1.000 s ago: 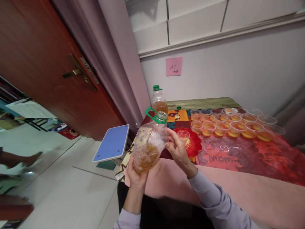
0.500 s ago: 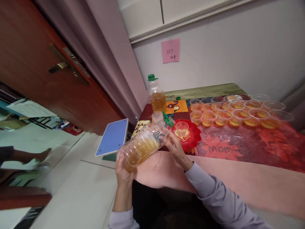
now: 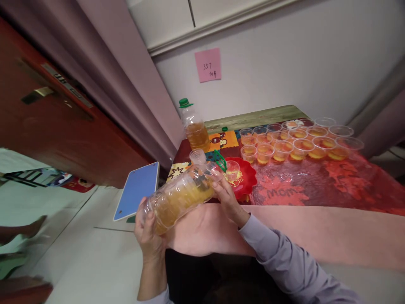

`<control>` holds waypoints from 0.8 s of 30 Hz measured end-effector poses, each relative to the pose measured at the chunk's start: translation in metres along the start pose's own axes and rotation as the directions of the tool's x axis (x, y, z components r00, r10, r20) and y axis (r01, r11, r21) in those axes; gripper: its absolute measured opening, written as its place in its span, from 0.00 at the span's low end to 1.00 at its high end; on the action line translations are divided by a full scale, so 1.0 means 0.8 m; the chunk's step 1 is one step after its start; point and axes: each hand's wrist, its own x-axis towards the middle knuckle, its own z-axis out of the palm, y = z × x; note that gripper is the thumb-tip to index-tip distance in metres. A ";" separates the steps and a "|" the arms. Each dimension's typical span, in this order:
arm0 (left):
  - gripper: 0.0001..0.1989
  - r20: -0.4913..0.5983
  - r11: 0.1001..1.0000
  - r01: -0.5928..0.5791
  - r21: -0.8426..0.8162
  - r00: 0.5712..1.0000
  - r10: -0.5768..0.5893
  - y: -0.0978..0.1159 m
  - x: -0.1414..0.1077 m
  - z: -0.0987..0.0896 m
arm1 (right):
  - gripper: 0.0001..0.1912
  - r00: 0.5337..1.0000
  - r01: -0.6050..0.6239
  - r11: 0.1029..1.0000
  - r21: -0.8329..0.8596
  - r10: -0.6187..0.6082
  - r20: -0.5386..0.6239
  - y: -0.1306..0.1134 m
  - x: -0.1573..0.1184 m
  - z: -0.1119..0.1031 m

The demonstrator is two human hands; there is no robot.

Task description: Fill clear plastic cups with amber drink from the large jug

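A big clear plastic bottle [image 3: 180,197] with yellow-amber liquid lies tilted between my hands, its neck end up and to the right. My left hand [image 3: 148,232] grips its base. Near the neck, my right hand [image 3: 226,192] is closed on the bottle. The green handle [image 3: 220,160] stands out beside the neck. Just past it, a clear plastic cup [image 3: 232,169] sits on a red scalloped plate [image 3: 248,185]; whether liquid is running into it I cannot make out. Another clear cup [image 3: 198,156] is behind the bottle, partly hidden by it.
A second bottle [image 3: 196,134] with a green cap stands at the back left. Rows of clear cups [image 3: 283,150] holding amber liquid fill the table's right part. A small green cap [image 3: 224,128] lies at the back. A blue stool seat [image 3: 137,190] is left of the table.
The bottle's base end has moved left and slightly down with my left hand. My right hand remains near the neck. The whole view has turned a little to the right.
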 end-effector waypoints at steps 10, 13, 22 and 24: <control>0.38 0.009 0.999 0.004 0.051 1.000 -0.005 0.018 0.005 0.008 | 0.31 1.000 0.008 1.000 -0.002 -0.008 -0.023 -0.002 0.002 0.004; 0.36 -0.001 0.998 0.011 0.069 1.000 -0.011 0.025 0.005 0.011 | 0.31 1.000 -0.011 0.999 0.049 0.011 -0.014 -0.001 0.003 0.004; 0.38 -0.055 0.992 0.053 0.112 0.997 -0.047 0.044 -0.003 0.018 | 0.27 0.998 -0.055 0.995 0.089 0.057 -0.023 0.003 0.007 0.001; 0.37 -0.054 0.992 0.046 0.116 0.998 -0.040 0.044 -0.005 0.019 | 0.28 0.998 -0.053 0.995 0.084 0.054 -0.017 0.002 0.009 0.001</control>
